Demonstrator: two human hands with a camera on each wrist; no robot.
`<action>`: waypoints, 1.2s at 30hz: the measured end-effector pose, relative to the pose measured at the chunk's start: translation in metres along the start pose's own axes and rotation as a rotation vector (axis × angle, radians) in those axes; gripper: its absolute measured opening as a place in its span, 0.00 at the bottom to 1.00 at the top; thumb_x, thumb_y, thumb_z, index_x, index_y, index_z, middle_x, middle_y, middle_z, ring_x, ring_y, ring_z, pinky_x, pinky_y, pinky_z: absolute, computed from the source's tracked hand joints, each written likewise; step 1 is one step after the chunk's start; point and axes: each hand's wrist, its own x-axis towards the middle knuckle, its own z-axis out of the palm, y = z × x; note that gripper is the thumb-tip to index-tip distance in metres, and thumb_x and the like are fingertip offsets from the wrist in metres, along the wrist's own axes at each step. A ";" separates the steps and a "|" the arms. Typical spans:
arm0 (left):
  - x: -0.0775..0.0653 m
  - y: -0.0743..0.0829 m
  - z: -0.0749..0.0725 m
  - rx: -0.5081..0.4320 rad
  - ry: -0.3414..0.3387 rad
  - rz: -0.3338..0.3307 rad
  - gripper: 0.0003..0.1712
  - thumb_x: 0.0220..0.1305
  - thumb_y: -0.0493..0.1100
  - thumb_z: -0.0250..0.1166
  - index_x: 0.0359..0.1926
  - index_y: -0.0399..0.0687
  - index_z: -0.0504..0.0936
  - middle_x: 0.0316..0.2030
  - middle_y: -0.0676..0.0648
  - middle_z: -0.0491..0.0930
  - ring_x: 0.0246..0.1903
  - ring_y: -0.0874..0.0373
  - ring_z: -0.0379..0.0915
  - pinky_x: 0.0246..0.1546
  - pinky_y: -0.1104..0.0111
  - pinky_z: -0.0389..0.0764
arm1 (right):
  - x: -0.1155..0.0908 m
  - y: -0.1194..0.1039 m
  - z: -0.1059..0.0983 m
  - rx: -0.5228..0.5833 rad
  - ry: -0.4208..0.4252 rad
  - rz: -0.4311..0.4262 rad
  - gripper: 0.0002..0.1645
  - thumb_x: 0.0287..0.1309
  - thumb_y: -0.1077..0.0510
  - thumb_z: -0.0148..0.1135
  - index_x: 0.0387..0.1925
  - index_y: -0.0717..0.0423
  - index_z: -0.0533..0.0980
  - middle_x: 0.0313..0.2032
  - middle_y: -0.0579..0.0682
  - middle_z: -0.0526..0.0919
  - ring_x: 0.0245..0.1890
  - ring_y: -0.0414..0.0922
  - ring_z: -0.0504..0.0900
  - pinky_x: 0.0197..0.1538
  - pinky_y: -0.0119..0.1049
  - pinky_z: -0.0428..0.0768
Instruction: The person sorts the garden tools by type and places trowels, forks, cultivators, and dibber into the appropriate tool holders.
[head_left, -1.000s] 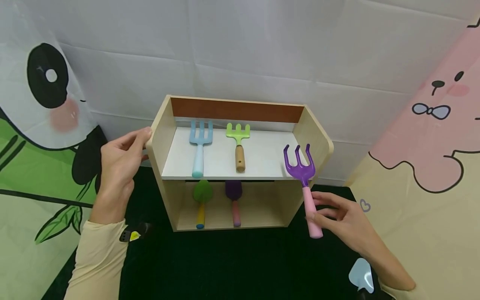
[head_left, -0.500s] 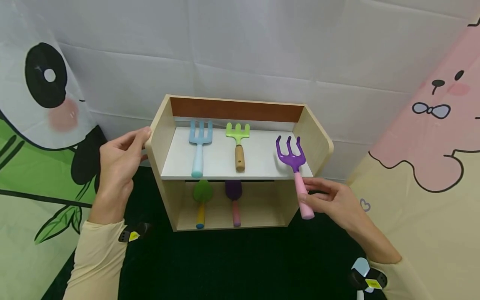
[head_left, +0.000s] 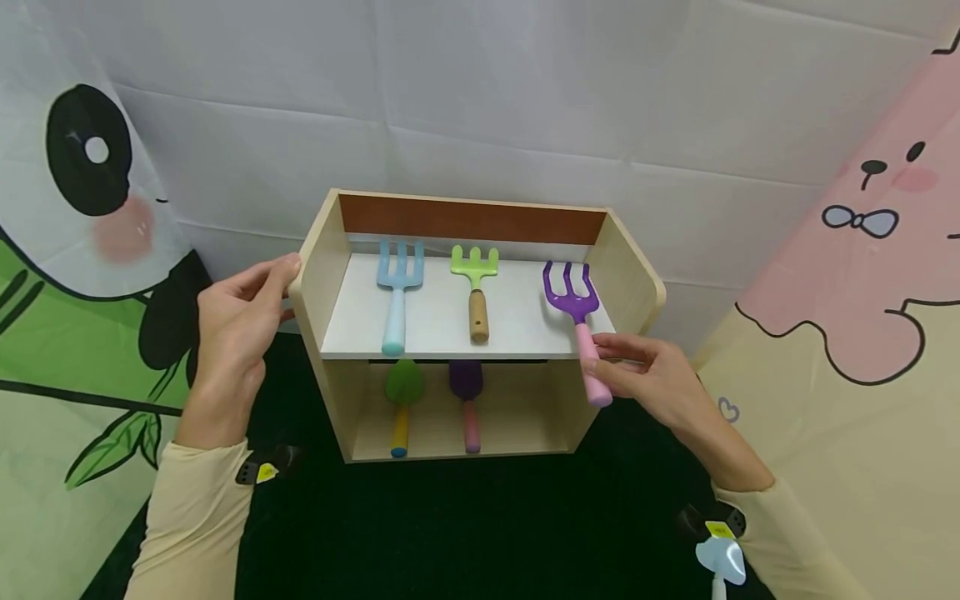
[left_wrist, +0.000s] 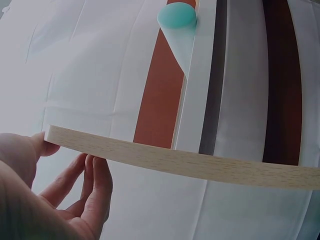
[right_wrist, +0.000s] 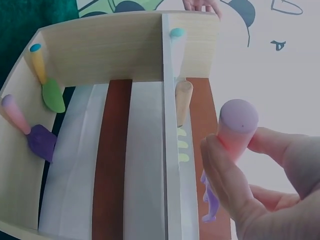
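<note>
My right hand pinches the pink handle of a garden fork with purple tines, held over the right end of the upper white shelf. In the right wrist view thumb and fingers close around that handle. My left hand grips the upper left edge of a small wooden shelf unit, thumb on one side of the panel and fingers at the other, as the left wrist view shows. On the upper shelf lie a light blue fork and a green fork with a wooden handle.
In the lower compartment rest a green trowel with a yellow handle and a purple spade with a pink handle. A pale blue trowel lies on the dark green surface beneath my right forearm. Printed cloth stands behind and at both sides.
My right hand has moved up and left, carrying the purple fork from the shelf's right front corner to over the white shelf. My left hand keeps its grip on the unit's side.
</note>
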 end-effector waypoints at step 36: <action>-0.001 0.000 0.000 -0.004 0.003 -0.006 0.33 0.52 0.67 0.65 0.56 0.60 0.80 0.58 0.50 0.70 0.54 0.57 0.66 0.56 0.57 0.69 | 0.047 -0.019 0.009 -0.211 0.050 -0.020 0.27 0.61 0.47 0.62 0.56 0.58 0.76 0.52 0.56 0.79 0.48 0.52 0.77 0.47 0.44 0.80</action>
